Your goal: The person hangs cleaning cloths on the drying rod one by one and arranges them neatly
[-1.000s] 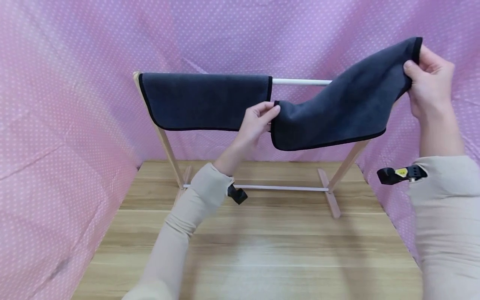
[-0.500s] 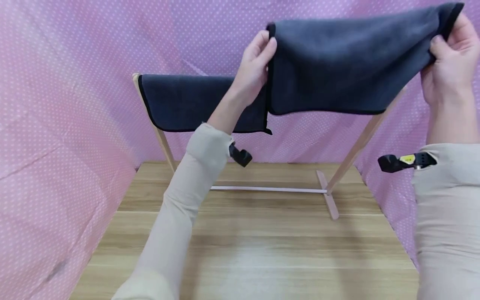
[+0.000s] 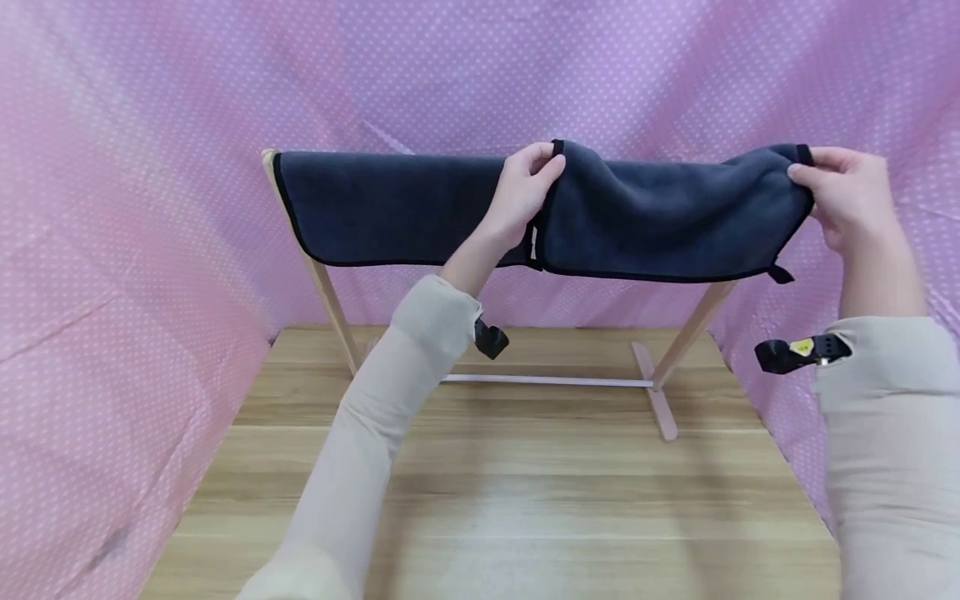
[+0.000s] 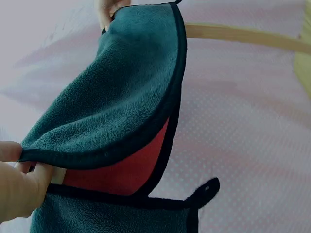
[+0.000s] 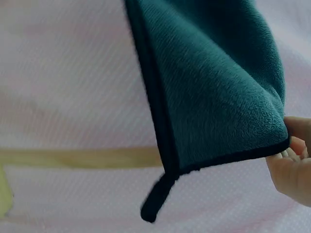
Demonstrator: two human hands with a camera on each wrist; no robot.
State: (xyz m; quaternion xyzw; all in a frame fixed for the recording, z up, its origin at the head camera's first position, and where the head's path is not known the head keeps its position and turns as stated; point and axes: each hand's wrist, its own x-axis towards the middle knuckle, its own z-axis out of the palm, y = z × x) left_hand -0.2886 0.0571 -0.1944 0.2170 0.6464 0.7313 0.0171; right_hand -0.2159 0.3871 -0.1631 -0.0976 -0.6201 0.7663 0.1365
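Observation:
A dark grey towel (image 3: pixel 667 225) with black edging hangs over the right half of the rack, its top edge wavy. My left hand (image 3: pixel 521 196) pinches its left edge near the top, thumb in front. At the other end my right hand (image 3: pixel 855 196) grips the right edge between thumb and fingers. A black loop dangles from its lower right corner. Beside it a second dark grey towel (image 3: pixel 390 208) lies smoothly over the left half of the bar. In the left wrist view a red underside (image 4: pixel 121 170) shows beneath the held towel's front flap.
The rack has wooden legs (image 3: pixel 693 333) on flat feet and a white lower rod (image 3: pixel 547 381). It stands on a wood-grain table (image 3: pixel 525 500). Pink dotted cloth (image 3: pixel 480 75) surrounds the table on the back and sides.
Both hands lifted the right towel up above the bar, then lowered it with the towel still held. It now covers the right part of the bar, next to the left towel.

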